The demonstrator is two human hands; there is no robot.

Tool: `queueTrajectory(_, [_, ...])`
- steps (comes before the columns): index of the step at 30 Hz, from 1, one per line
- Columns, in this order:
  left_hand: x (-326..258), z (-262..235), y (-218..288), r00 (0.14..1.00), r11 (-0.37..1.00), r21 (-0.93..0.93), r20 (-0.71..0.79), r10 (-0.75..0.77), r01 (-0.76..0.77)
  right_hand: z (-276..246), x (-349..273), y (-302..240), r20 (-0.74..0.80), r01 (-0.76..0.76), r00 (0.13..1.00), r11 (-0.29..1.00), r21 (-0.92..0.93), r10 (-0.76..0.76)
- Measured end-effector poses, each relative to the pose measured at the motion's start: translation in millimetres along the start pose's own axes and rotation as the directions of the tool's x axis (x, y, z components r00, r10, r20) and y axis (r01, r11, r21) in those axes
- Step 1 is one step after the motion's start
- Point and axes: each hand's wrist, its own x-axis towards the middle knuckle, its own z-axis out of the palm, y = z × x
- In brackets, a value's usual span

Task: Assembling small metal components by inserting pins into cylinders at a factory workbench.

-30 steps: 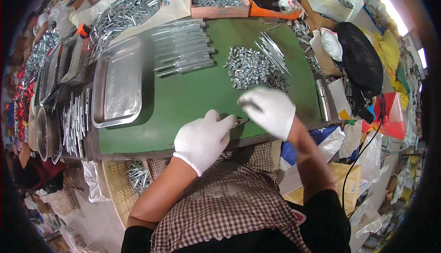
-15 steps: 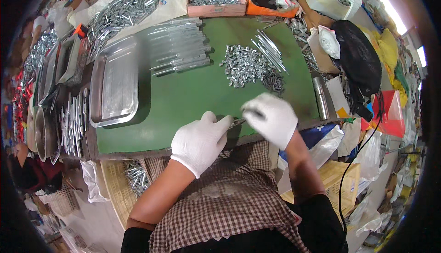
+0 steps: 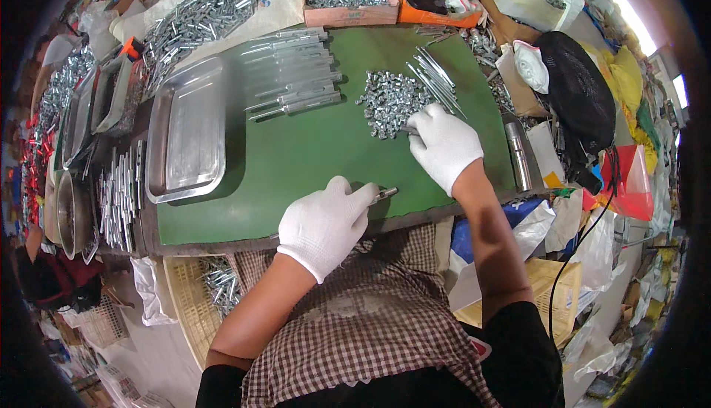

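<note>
Nearest in, the left hand [image 3: 326, 223] is clamped around a short metal rod [image 3: 385, 194] at the desk [image 3: 296, 164] edge, the rod's tip pointing up and right. Farther out, the right hand [image 3: 443, 145], fingers curled, touches the pile of small silver fittings [image 3: 389, 101], which lies beyond the rod's tip.

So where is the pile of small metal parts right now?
In the head view, the pile of small metal parts lies on the green mat, right of centre, just beyond the right hand and beside loose metal rods.
</note>
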Motion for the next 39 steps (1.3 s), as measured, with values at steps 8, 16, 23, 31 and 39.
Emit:
queueTrajectory(8, [0, -1, 0, 1.000, 1.000, 0.020, 0.021, 0.000, 0.000, 1, -21, -6, 0.065, 0.102, 0.992, 0.994, 0.049, -0.105])
queueTrajectory(16, [-1, 1, -1, 1.000, 1.000, 0.001, -0.004, 0.002, -0.002, 5, -25, -2, -0.033, 0.144, 0.990, 0.964, 0.224, -0.140])
queueTrajectory(23, [0, -3, 0, 0.996, 1.000, 0.006, 0.091, -0.002, 0.002, -10, -48, -35, 0.078, 0.128, 0.973, 0.785, 0.606, -0.218])
queueTrajectory(31, [0, 0, 0, 0.997, 1.000, 0.008, 0.072, -0.007, 0.006, -3, -48, -42, 0.071, 0.137, 0.975, 0.827, 0.546, -0.209])
queueTrajectory(39, [-1, 0, 0, 0.999, 1.000, -0.005, 0.035, 0.015, -0.015, 0, -56, -49, 0.089, 0.008, 0.993, 0.797, 0.604, -0.077])
